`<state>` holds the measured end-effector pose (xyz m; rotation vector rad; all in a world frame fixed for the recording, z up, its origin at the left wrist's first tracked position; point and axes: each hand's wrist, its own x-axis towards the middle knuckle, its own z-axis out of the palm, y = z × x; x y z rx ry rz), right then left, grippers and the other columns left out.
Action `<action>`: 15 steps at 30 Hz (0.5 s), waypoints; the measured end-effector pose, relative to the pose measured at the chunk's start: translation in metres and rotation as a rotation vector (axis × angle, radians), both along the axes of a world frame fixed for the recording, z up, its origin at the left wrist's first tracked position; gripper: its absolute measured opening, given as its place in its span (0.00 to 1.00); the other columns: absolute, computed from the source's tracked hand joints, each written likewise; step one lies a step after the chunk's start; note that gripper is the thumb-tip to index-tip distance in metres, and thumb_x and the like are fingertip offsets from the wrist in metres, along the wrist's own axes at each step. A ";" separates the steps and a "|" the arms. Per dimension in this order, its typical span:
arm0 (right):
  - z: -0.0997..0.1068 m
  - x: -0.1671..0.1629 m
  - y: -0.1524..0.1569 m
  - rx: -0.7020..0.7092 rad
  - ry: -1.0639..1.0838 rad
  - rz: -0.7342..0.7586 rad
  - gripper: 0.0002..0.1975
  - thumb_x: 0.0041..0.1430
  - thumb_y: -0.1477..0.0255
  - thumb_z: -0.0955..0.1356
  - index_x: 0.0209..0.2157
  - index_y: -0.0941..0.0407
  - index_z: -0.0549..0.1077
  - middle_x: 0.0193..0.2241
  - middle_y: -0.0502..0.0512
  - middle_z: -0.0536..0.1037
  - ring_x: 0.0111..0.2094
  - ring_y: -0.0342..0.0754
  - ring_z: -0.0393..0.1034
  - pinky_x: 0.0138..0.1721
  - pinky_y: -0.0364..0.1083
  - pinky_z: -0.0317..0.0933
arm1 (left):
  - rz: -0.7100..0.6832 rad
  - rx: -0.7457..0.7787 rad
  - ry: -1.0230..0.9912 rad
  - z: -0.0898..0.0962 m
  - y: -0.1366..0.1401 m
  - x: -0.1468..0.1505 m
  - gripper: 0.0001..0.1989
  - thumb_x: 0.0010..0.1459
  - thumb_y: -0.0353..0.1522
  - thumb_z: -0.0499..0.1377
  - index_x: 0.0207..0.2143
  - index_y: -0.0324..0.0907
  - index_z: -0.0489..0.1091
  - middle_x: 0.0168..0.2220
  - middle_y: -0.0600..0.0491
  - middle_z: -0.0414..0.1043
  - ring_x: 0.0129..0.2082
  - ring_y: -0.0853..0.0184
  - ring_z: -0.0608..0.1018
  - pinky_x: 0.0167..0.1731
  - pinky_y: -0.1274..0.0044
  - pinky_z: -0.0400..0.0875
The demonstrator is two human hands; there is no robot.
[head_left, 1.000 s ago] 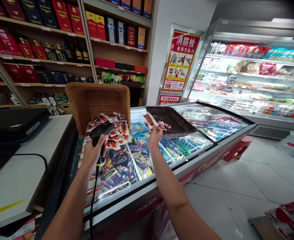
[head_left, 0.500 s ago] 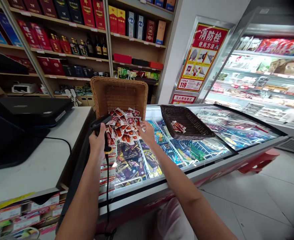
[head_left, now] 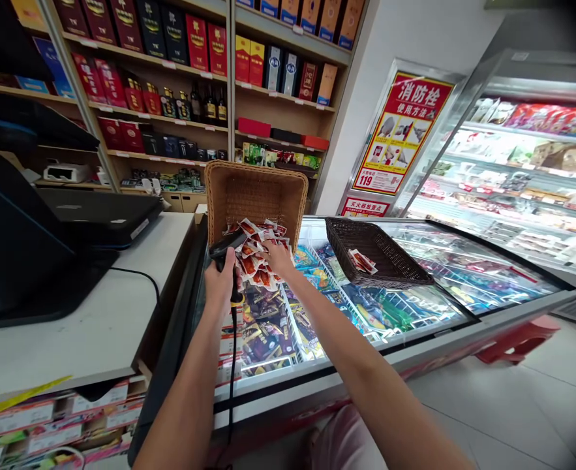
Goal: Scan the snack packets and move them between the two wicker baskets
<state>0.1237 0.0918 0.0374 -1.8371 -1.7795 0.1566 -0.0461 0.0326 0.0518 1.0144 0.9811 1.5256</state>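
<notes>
In my left hand [head_left: 219, 277] is a black handheld barcode scanner [head_left: 227, 244], its cable hanging down over the freezer's front edge. The scanner's head points right, over a heap of small sealed snack packets [head_left: 251, 264] in red and white wrapping. These packets spill at the mouth of a tilted tan wicker basket [head_left: 256, 186]. My right hand [head_left: 278, 260] reaches into the heap from the right, fingers bent and closed on a packet; its fingertips are partly hidden. A few similar packets [head_left: 363, 261] lie in a dark brown wicker tray [head_left: 390, 251] to the right.
Basket and tray rest on a glass-topped chest freezer [head_left: 268, 326] filled with frozen goods. At left stands a white counter [head_left: 96, 307] with a black checkout screen [head_left: 14, 241]. Shelves of boxed bottles [head_left: 155, 59] rise behind. A red stool [head_left: 517, 343] stands on the floor at right.
My right hand has moved left, from the heap's right edge further in among the packets. The scanner stays in my left hand. The whole view has shifted, with things appearing further right and lower.
</notes>
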 end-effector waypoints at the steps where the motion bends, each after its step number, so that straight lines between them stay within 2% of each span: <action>1: -0.001 0.004 0.000 0.029 0.045 -0.019 0.14 0.69 0.68 0.66 0.53 0.53 0.77 0.40 0.59 0.83 0.43 0.54 0.77 0.46 0.47 0.63 | -0.019 -0.010 -0.009 0.000 0.000 0.000 0.30 0.46 0.59 0.67 0.29 0.45 0.63 0.18 0.58 0.65 0.13 0.73 0.65 0.12 0.79 0.60; 3: -0.004 0.010 0.001 0.120 0.197 -0.098 0.14 0.71 0.69 0.63 0.49 0.54 0.79 0.36 0.57 0.82 0.40 0.52 0.76 0.45 0.46 0.64 | -0.062 -0.026 -0.022 -0.001 0.000 0.001 0.30 0.46 0.59 0.68 0.30 0.45 0.62 0.18 0.59 0.65 0.13 0.73 0.65 0.12 0.80 0.60; 6: -0.008 0.021 -0.006 0.286 0.511 -0.207 0.19 0.71 0.62 0.61 0.45 0.57 0.79 0.32 0.55 0.81 0.36 0.50 0.74 0.42 0.46 0.66 | -0.086 -0.014 -0.008 -0.003 0.000 0.003 0.30 0.48 0.58 0.67 0.30 0.45 0.61 0.18 0.59 0.65 0.13 0.73 0.65 0.12 0.80 0.59; 10: -0.016 0.042 -0.032 0.426 0.831 -0.152 0.27 0.65 0.49 0.62 0.42 0.57 0.78 0.30 0.53 0.80 0.35 0.49 0.73 0.38 0.46 0.68 | -0.127 0.008 0.054 -0.005 -0.003 0.007 0.29 0.48 0.57 0.68 0.30 0.45 0.61 0.18 0.60 0.65 0.13 0.74 0.65 0.13 0.80 0.59; 12: -0.022 0.052 -0.049 0.457 0.914 -0.130 0.29 0.61 0.45 0.63 0.41 0.57 0.78 0.32 0.53 0.80 0.34 0.48 0.73 0.36 0.45 0.67 | -0.159 0.022 0.108 -0.005 -0.005 0.011 0.28 0.48 0.56 0.68 0.28 0.44 0.62 0.18 0.59 0.65 0.13 0.73 0.65 0.13 0.80 0.59; 15: -0.030 0.063 -0.066 0.493 1.008 -0.174 0.32 0.58 0.42 0.65 0.42 0.58 0.77 0.33 0.53 0.80 0.32 0.47 0.71 0.32 0.43 0.64 | -0.200 0.053 0.190 -0.006 -0.008 0.016 0.28 0.49 0.57 0.67 0.27 0.44 0.63 0.18 0.58 0.65 0.13 0.73 0.65 0.12 0.80 0.58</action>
